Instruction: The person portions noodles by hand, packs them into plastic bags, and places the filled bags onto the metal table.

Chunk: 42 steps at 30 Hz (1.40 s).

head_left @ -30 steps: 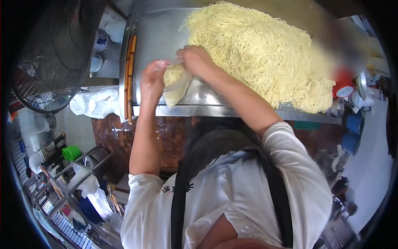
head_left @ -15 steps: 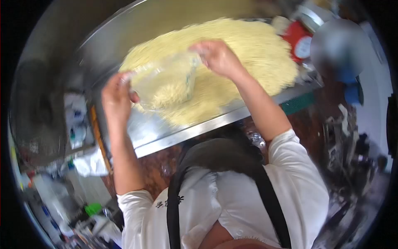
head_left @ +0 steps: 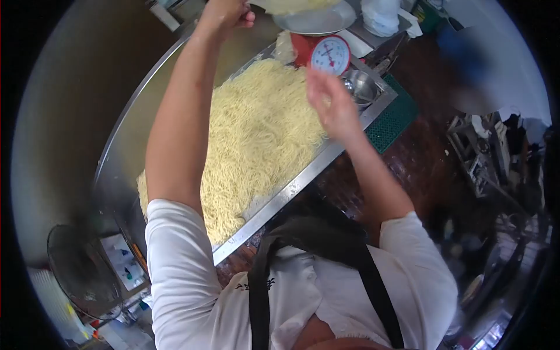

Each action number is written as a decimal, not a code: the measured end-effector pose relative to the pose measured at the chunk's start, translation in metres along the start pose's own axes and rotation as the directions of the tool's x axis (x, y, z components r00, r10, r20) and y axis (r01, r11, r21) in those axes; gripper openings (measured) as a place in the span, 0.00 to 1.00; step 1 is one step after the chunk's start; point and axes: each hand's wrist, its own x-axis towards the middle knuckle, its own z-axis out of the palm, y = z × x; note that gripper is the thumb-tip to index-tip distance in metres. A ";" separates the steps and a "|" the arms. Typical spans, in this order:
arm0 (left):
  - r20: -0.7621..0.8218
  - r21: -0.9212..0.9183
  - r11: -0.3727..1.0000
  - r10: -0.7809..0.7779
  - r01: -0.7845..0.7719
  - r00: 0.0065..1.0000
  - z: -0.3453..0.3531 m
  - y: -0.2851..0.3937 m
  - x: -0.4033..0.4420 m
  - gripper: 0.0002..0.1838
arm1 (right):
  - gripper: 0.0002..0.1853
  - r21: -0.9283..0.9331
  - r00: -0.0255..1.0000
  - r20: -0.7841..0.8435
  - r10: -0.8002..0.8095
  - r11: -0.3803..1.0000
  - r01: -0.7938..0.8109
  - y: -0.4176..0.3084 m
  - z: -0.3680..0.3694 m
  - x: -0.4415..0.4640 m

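At the top edge, my left hand (head_left: 230, 14) is closed, its fingers curled by a clear plastic bag of noodles (head_left: 294, 6). The bag is partly cut off by the frame and rests on or just above the round metal pan (head_left: 321, 20) of a red dial scale (head_left: 331, 55). My right hand (head_left: 333, 105) is slightly blurred in front of the scale, fingers apart and holding nothing. Below both hands a large heap of pale yellow noodles (head_left: 256, 128) spreads over the metal worktop (head_left: 297, 185). My left forearm hides part of the heap.
Metal bowls (head_left: 363, 87) sit at the worktop's right corner. Beside it, lower down, is a green crate (head_left: 394, 116). White plastic bags (head_left: 380, 17) stand behind the scale. A round mesh screen (head_left: 81, 271) is at the lower left, with a cluttered rack (head_left: 475, 151) at right.
My view has turned toward the scale. The bag with noodles, held between both hands over the heap earlier, is now at the scale pan. My right hand has let go of it.
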 end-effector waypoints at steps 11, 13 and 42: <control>-0.057 0.387 0.920 0.097 -0.068 0.994 0.041 -0.011 0.074 0.15 | 0.15 0.049 0.855 0.320 0.409 0.894 -0.446 0.075 -0.046 -0.126; -0.086 0.456 0.889 0.093 -0.044 0.992 0.047 -0.002 0.070 0.15 | 0.14 0.051 0.856 0.314 0.411 0.893 -0.447 0.073 -0.051 -0.126; -0.426 -0.337 0.889 0.149 -0.310 0.892 -0.045 -0.001 -0.094 0.10 | 0.14 0.033 0.754 0.475 0.453 0.847 -0.530 0.035 0.026 -0.146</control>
